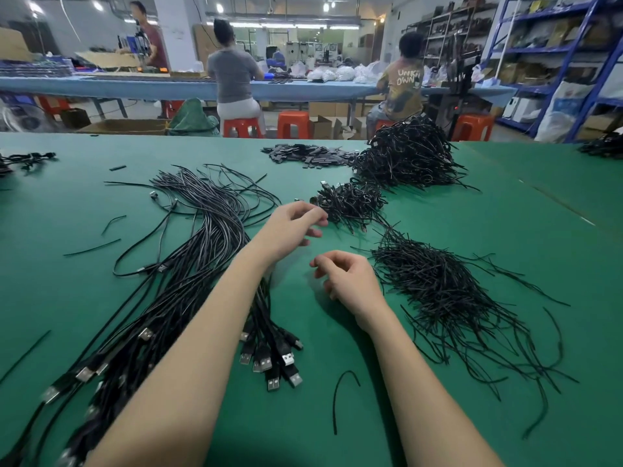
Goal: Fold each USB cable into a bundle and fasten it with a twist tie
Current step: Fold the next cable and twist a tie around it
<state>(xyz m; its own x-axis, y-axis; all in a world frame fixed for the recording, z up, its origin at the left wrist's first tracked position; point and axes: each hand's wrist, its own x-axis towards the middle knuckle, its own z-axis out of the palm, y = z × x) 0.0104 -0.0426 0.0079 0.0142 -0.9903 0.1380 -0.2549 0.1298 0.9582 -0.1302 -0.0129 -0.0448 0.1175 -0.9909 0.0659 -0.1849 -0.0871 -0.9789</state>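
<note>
A long sheaf of loose black USB cables (202, 237) lies on the green table (337, 416) at the left, its silver plugs (269, 362) pointing toward me. My left hand (290, 230) hovers just left of a small heap of tied bundles (350, 202), fingers loosely curled and holding nothing. My right hand (347, 278) hangs below it, also loosely curled and empty, right beside a spread pile of black twist ties (448, 291). My left forearm crosses over the cable sheaf.
A big mound of tied bundles (408, 156) sits at the far right of the table, with flat black pieces (310, 155) beside it. Stray ties (340, 396) lie near the front. People sit on orange stools at a blue bench behind.
</note>
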